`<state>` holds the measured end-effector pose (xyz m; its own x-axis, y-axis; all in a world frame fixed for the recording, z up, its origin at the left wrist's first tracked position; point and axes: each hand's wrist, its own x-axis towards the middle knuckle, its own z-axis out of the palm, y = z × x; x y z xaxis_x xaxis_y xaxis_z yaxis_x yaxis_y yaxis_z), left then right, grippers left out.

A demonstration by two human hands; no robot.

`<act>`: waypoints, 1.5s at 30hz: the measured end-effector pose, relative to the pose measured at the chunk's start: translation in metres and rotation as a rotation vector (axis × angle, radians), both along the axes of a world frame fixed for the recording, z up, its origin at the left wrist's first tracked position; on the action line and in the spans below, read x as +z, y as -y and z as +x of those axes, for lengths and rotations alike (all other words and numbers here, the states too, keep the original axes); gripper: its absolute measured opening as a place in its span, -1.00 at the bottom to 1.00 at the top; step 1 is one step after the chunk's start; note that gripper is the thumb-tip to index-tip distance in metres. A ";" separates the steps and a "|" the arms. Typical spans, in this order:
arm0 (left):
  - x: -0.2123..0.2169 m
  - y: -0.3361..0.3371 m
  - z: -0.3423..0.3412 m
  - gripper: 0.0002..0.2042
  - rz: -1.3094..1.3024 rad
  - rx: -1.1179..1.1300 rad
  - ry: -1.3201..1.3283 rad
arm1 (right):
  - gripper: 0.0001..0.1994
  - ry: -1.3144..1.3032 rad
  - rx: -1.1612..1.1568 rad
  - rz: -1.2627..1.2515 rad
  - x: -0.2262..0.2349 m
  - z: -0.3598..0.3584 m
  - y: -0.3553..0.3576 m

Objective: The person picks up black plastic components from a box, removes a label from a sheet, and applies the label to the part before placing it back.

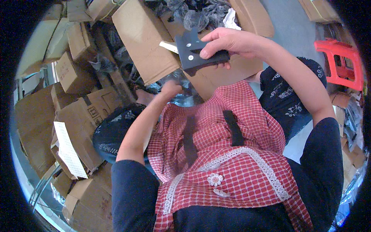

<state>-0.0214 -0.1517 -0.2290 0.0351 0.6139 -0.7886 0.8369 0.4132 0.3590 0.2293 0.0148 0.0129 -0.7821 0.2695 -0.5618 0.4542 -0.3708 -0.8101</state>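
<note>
Past my red checked apron, right hand clamps the flat black part, its length running left-right, far; left hand nearer, curled, empty.

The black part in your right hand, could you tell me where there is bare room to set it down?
The right hand holds the black part. Bare grey floor shows between the open carton and the red stool. Around the left hand, stacked cardboard boxes and plastic-wrapped parts crowd everything.
</note>
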 end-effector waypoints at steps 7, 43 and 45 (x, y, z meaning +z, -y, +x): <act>0.194 -0.023 0.019 -0.78 0.591 -0.252 0.281 | -0.74 0.014 0.084 0.058 0.005 -0.002 0.000; 0.246 0.123 0.086 -0.51 0.228 1.150 0.856 | -0.65 0.027 0.680 -0.413 -0.029 -0.014 0.107; 0.246 0.120 0.091 -0.50 0.250 1.159 0.833 | -0.64 -0.006 0.698 -0.378 -0.028 -0.015 0.113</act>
